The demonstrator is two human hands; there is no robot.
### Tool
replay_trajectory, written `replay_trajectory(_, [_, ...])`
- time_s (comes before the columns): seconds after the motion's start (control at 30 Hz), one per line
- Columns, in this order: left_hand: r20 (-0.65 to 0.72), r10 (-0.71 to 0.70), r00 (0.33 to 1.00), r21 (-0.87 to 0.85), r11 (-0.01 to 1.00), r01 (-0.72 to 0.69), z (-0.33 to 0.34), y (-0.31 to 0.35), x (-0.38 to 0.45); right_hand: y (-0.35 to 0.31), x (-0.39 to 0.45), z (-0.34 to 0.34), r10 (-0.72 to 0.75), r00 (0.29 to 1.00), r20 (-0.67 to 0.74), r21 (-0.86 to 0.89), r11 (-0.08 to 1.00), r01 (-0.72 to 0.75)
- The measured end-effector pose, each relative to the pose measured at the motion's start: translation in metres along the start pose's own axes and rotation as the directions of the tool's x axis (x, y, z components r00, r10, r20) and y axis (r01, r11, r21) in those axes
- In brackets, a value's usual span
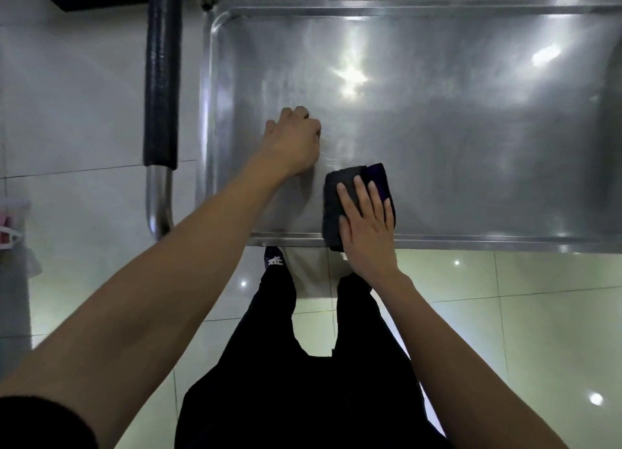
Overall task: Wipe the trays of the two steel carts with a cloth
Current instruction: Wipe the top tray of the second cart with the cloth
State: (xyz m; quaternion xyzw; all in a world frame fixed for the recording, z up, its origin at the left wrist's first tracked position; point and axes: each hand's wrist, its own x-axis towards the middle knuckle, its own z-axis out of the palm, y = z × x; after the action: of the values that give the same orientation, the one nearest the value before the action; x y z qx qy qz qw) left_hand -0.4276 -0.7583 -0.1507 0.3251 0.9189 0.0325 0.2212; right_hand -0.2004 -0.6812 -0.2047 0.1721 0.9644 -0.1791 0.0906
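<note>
A steel cart's top tray [437, 111] fills the upper right of the head view, shiny with light glare. A folded dark cloth [340, 192] with a purple edge lies at the tray's near rim. My right hand [367, 226] presses flat on the cloth, fingers spread forward. My left hand [294, 138] rests as a loose fist on the tray's left part, knuckles down, holding nothing that I can see. Only one cart shows.
The cart's push handle [161, 78], wrapped in black foam, runs along the tray's left side. Glossy floor tiles [505, 314] lie below. My dark trousers and a shoe stand just under the tray's near rim. A pink-and-white object [8, 229] sits at the left edge.
</note>
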Motion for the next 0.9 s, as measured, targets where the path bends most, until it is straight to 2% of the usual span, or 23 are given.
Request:
replay_trajectory(0.23, [-0.026,0.048,0.999,-0.043,0.998,-0.049,0.027,0.110,0.013,0.130,-0.017,-0.043,0.092,0.994,-0.067,-0.004,0.996,-0.092])
replay_trajectory(0.33, [-0.038,0.061,0.997,-0.038,0.997,-0.063,0.036,0.139,0.011,0.160,-0.019,-0.054,0.124,0.990,-0.067,-0.003,0.992,-0.125])
replay_trajectory(0.53, [-0.031,0.030,0.999,-0.003,1.000,-0.031,0.046,0.153,0.006,0.158,-0.017,-0.051,0.144,0.986,-0.087,-0.013,0.989,-0.145])
replay_trajectory(0.73, [-0.060,0.073,0.996,-0.008,0.997,-0.074,0.048,0.140,0.006,0.155,0.001,-0.050,0.140,0.984,-0.109,-0.011,0.990,-0.142])
replay_trajectory(0.9, [-0.072,0.083,0.994,-0.026,0.996,-0.085,0.046,0.137,0.009,0.156,0.035,-0.065,0.245,0.963,-0.113,0.046,0.969,-0.242])
